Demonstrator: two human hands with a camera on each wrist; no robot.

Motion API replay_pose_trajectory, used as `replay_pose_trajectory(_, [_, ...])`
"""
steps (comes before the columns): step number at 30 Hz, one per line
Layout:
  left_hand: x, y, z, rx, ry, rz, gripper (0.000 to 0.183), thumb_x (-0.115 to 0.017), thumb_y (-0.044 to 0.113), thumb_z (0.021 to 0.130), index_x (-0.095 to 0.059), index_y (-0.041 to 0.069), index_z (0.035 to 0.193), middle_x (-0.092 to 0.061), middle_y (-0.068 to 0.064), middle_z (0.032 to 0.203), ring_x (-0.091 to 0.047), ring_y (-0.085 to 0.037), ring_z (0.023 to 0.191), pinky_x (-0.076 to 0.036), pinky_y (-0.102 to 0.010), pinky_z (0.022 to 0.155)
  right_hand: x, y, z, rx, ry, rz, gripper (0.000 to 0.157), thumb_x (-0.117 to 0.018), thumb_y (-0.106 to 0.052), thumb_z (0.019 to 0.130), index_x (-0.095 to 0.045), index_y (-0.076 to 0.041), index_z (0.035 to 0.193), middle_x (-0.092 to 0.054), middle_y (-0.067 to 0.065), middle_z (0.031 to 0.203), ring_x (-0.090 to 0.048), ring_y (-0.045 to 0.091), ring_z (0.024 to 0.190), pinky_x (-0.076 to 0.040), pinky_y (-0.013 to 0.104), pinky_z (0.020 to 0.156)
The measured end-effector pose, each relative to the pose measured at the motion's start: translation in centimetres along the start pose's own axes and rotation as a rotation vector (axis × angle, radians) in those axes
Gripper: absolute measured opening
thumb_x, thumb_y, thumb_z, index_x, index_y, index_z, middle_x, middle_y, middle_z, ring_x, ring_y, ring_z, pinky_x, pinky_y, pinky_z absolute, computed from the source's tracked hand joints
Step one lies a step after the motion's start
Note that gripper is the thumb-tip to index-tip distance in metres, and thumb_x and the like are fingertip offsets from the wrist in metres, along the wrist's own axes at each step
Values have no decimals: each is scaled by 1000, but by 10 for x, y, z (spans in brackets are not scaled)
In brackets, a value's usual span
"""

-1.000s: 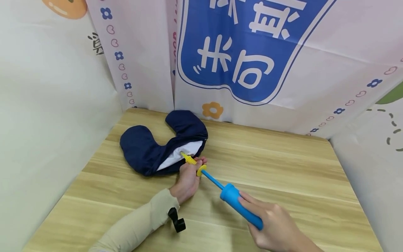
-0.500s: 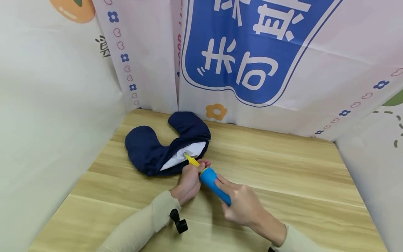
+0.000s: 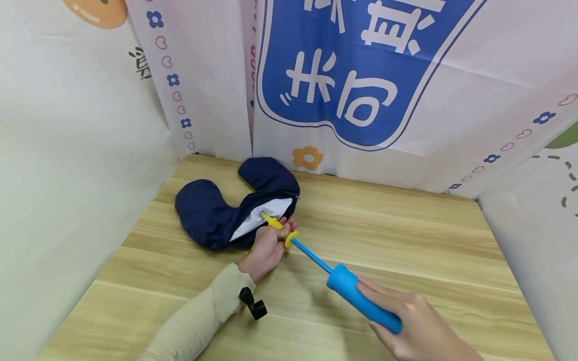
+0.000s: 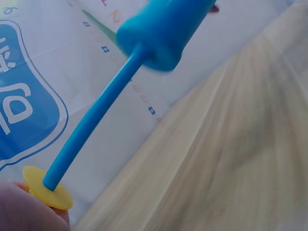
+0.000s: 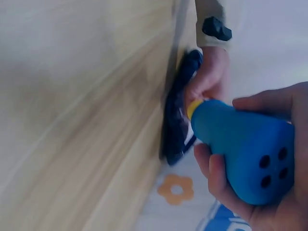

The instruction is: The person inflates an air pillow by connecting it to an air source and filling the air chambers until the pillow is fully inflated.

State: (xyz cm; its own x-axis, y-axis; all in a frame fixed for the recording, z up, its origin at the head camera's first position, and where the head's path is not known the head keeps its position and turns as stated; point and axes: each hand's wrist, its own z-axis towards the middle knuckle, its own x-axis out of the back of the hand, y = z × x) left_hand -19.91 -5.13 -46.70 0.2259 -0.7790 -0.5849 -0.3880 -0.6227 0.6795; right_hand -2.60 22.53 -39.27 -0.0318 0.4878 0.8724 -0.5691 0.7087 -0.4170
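Observation:
A navy U-shaped neck pillow [image 3: 198, 213] lies on the table, its cover open along the near curve. White inner fabric [image 3: 250, 224] shows in that opening. The yellow nozzle [image 3: 272, 221] of a blue hand pump [image 3: 358, 296] meets the white part. My left hand [image 3: 266, 248] grips the pump's yellow end, just behind the nozzle and beside the pillow. Around the blue barrel curl the fingers of my right hand [image 3: 408, 318]. A thin blue rod [image 4: 96, 115] shows between barrel and yellow disc [image 4: 47, 187] in the left wrist view. Several dark holes mark the barrel's end in the right wrist view.
The wood-grain table [image 3: 406, 240] meets a printed back sheet [image 3: 217, 100] just behind the pillow. A white side wall [image 3: 81, 140] rises at the left, and another stands at the right. A black wrist mount [image 3: 254, 304] sits on the left sleeve.
The right hand pushed the barrel up to the left hand, then drew it back down and right, exposing the rod again. The left hand and pillow stay nearly in place.

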Motion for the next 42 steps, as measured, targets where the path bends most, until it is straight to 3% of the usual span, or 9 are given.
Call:
replay_pose_trajectory(3, [-4,0,1,-17,-7,0,32,-48,-10,105,-46,-7,137,-65,-13,122,-71,-9,92,-60,-20,86,9,-3,-7,-31,23,-9,78,-91,-9,77,-62,-21,149,-68,4,144,-75,23,115,-56,12,90])
replay_pose_trajectory(8, [-9,-14,-5,-55,38,52,28,-48,-4,108,-49,-10,135,-70,-9,116,-70,-6,94,-58,-20,93,3,-14,12,-33,20,-72,65,-87,-10,76,-71,-15,139,-71,6,140,-79,20,103,-64,27,78])
replay_pose_trajectory(10, [-9,-19,-9,-62,61,80,29,-47,-2,109,-51,-11,136,-71,-10,119,-70,-6,97,-57,-20,95,-5,-17,25,-14,8,-79,61,-85,-8,74,-73,-10,135,-71,9,139,-80,23,100,-66,35,74])
replay_pose_trajectory(18, [0,-26,-10,-58,120,152,27,-50,2,109,-53,-6,135,-69,-12,127,-68,-13,109,-53,-29,107,-53,-4,73,87,63,-111,58,-83,-10,71,-76,-4,128,-73,13,134,-80,24,101,-67,37,76])
replay_pose_trajectory(22, [-2,-30,-7,-62,95,226,29,-51,1,108,-51,-6,136,-70,-15,131,-69,-15,108,-52,-35,111,-71,5,82,100,104,-104,59,-86,-11,71,-75,-3,128,-73,14,135,-79,24,103,-67,37,77])
replay_pose_trajectory(25, [-5,-29,-5,-55,38,253,32,-52,0,108,-48,-7,138,-71,-18,129,-71,-13,103,-55,-33,106,-73,11,77,96,128,-105,60,-88,-12,73,-74,-3,130,-71,13,138,-79,24,105,-67,38,78])
replay_pose_trajectory(30, [-7,-19,-7,-41,-42,163,33,-53,-7,105,-42,-8,136,-74,-15,115,-74,-12,94,-61,-28,96,-58,13,53,78,111,-94,64,-88,-12,76,-70,-4,137,-67,13,144,-77,28,112,-66,42,81])
replay_pose_trajectory(37, [1,-7,-4,-18,-41,77,26,-52,-9,105,-44,-5,129,-68,-18,123,-74,-13,93,-62,-25,89,-31,9,17,13,0,-90,74,-90,-15,81,-61,-14,149,-60,6,153,-74,26,119,-66,40,83])
replay_pose_trajectory(42, [-1,-6,-2,-34,-23,56,27,-55,-10,103,-45,-2,126,-70,-18,123,-73,-12,93,-62,-24,90,-25,10,2,1,42,-72,69,-88,-23,87,-60,-20,150,-63,3,151,-74,24,119,-66,37,82])
